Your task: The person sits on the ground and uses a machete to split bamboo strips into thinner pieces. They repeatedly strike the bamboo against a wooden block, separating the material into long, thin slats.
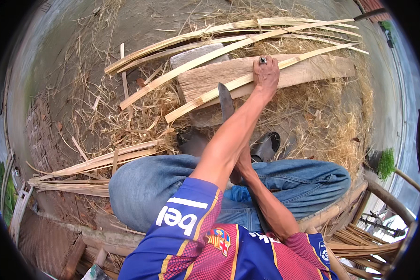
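My left hand [266,77], a ring on one finger, is closed round a long pale split-bamboo strip [203,99]. The strip slants across a broad wooden plank [210,79] on the ground. Crossing beneath my left forearm, my right hand [243,161] is closed on a knife; that forearm hides most of its fingers and part of the handle. The dark knife blade [226,100] points up beside the strip, near the plank's lower edge. Another long bamboo strip [191,70] lies at a slant just beyond, over a grey stone block [198,53].
More bamboo strips [186,37] lie at the far side, and a bundle of strips [98,163] rests left of my knee. Curly shavings [331,121] cover the ground around the plank. A dark sandal [267,145] is near my legs. A bamboo pole frame [387,198] stands at the right.
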`<action>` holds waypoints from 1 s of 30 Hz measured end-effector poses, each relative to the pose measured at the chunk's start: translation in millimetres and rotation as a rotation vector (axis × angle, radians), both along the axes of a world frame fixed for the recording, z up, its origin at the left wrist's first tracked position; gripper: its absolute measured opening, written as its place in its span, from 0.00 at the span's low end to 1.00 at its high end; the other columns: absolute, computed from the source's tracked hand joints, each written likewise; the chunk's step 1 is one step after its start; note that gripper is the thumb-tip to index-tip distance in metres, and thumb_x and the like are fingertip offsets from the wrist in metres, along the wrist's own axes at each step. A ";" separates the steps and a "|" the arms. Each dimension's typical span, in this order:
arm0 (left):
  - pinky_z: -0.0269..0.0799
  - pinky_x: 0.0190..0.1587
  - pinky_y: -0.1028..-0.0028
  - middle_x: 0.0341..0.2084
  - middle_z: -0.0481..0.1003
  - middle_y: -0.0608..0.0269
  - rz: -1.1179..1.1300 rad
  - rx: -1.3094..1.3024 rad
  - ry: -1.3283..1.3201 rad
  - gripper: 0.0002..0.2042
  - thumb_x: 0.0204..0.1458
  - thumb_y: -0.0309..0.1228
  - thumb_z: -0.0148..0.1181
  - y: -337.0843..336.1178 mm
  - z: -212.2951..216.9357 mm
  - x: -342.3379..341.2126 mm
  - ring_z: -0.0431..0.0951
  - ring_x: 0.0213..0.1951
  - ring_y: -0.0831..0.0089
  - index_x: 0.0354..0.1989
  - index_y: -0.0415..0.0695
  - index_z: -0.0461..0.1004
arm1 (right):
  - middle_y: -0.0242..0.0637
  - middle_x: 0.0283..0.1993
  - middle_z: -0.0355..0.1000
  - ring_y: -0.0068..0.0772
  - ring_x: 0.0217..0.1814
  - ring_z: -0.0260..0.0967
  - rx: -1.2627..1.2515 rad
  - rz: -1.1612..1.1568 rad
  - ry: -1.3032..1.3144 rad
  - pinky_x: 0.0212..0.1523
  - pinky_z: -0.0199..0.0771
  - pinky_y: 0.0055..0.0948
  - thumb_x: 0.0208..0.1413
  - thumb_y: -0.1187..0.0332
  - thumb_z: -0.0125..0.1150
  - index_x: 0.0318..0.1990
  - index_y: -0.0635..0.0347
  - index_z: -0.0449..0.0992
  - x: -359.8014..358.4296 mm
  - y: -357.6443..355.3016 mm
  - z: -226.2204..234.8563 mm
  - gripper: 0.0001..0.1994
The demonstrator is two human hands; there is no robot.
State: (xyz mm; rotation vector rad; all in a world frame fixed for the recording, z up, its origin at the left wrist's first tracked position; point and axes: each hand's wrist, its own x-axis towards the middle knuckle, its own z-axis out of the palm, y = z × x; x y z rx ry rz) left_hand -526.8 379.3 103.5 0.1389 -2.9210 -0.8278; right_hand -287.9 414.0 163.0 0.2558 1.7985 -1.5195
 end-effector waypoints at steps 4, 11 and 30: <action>0.66 0.55 0.51 0.46 0.75 0.49 0.034 0.005 -0.021 0.12 0.50 0.25 0.61 0.2 3.3 -15.2 0.80 0.47 0.53 0.44 0.43 0.75 | 0.33 0.27 0.78 0.23 0.27 0.74 -0.020 -0.104 0.140 0.27 0.74 0.28 0.60 0.69 0.62 0.37 0.70 0.78 -5.9 -10.7 2.6 0.10; 0.58 0.65 0.43 0.40 0.77 0.56 -0.088 0.271 0.002 0.06 0.54 0.31 0.62 -18.3 -6.1 -13.0 0.79 0.45 0.52 0.38 0.48 0.75 | 0.37 0.35 0.79 0.30 0.37 0.77 0.090 -0.229 0.471 0.37 0.76 0.31 0.61 0.66 0.63 0.45 0.70 0.77 -16.7 -25.4 -34.8 0.13; 0.59 0.54 0.54 0.32 0.75 0.58 -0.045 0.307 -0.016 0.05 0.52 0.31 0.63 -23.4 -15.2 -13.5 0.74 0.40 0.61 0.30 0.49 0.73 | 0.35 0.48 0.67 0.30 0.52 0.65 -0.137 0.288 0.145 0.55 0.65 0.37 0.63 0.57 0.65 0.58 0.61 0.69 3.4 -49.7 -51.9 0.23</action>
